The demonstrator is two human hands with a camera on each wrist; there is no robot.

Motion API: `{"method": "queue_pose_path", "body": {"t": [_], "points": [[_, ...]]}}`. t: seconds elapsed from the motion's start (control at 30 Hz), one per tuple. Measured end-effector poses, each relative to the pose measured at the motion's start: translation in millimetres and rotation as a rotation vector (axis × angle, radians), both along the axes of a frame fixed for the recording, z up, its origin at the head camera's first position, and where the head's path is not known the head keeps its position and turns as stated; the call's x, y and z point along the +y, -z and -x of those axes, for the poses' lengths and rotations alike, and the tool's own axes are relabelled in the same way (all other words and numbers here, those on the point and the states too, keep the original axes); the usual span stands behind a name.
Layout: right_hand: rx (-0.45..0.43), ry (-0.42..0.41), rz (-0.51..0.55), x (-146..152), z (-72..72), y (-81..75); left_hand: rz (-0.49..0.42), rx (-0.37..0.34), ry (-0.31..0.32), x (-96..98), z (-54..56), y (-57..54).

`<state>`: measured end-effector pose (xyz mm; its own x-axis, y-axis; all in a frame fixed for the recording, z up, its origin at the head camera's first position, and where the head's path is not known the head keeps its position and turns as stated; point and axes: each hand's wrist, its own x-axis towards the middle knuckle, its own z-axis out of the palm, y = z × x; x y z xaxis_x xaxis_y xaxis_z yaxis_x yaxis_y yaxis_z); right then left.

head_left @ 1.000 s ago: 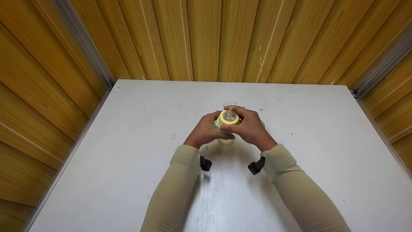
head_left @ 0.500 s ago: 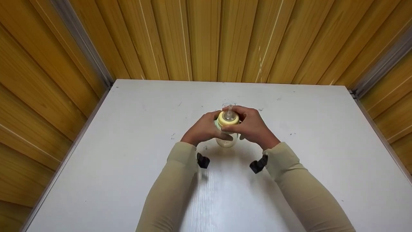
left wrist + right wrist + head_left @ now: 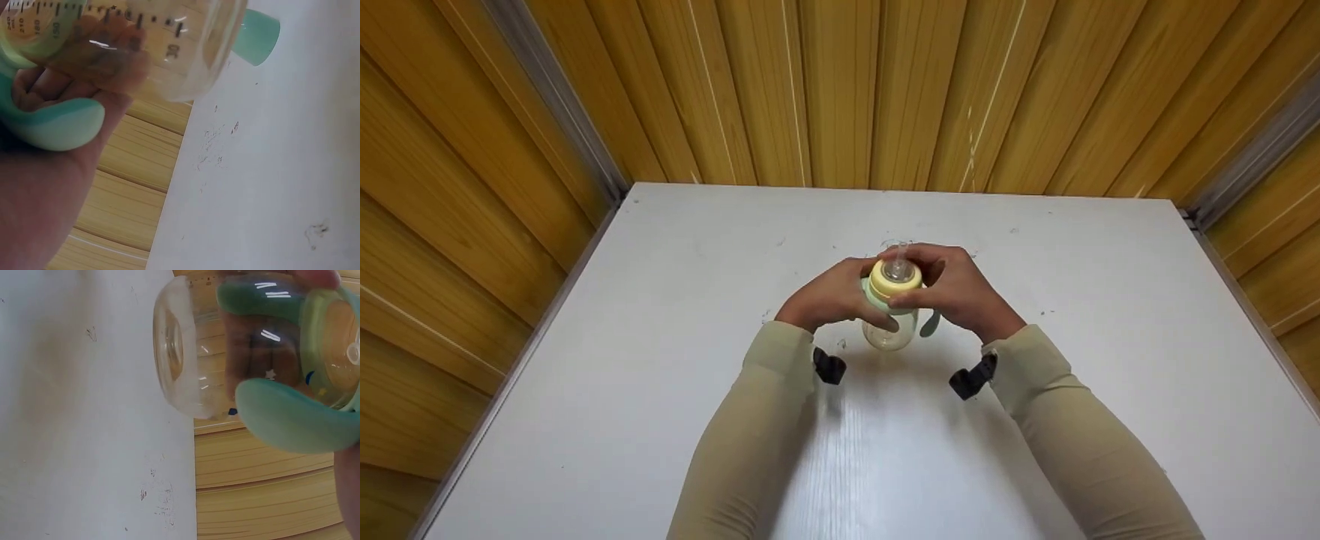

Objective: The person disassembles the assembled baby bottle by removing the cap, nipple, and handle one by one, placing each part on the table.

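A clear baby bottle (image 3: 889, 339) with a yellow collar (image 3: 879, 280), a clear teat (image 3: 898, 268) and green side handles (image 3: 931, 324) stands upright between both hands. My left hand (image 3: 834, 291) grips the bottle around its upper body, its thumb across the front. My right hand (image 3: 962, 289) pinches the yellow collar between thumb and fingers. In the left wrist view, dark scale marks show on the bottle wall (image 3: 169, 79), and fingers show through it. The right wrist view shows the bottle's base (image 3: 174, 349) held above the table and a green handle (image 3: 292, 419) alongside.
A green, cup-shaped piece (image 3: 257, 36) stands on the white table (image 3: 660, 420), visible in the left wrist view beyond the bottle. Wood-look panels (image 3: 840, 90) wall the table's back and sides. Black wrist cameras (image 3: 829, 366) sit at both cuffs.
Both hands and the bottle have shifted slightly toward me, showing more of the clear body. A green handle now shows below the right hand. The right wrist has swung outward a little.
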<state>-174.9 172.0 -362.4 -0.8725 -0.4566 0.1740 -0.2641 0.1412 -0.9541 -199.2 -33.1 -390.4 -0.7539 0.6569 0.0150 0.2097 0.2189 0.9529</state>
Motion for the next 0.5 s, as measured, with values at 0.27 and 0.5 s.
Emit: {"method": "queue_pose_path", "body": {"t": [0.27, 0.5], "points": [[0.023, -0.004, 0.035, 1.5, -0.9, -1.4, -0.063, -0.007, -0.003, 3.6, 0.2, 0.3], [0.095, 0.075, -0.059, -5.9, -2.0, 3.6, -0.066, 0.036, -0.053, 5.7, -1.2, 5.3]]}}
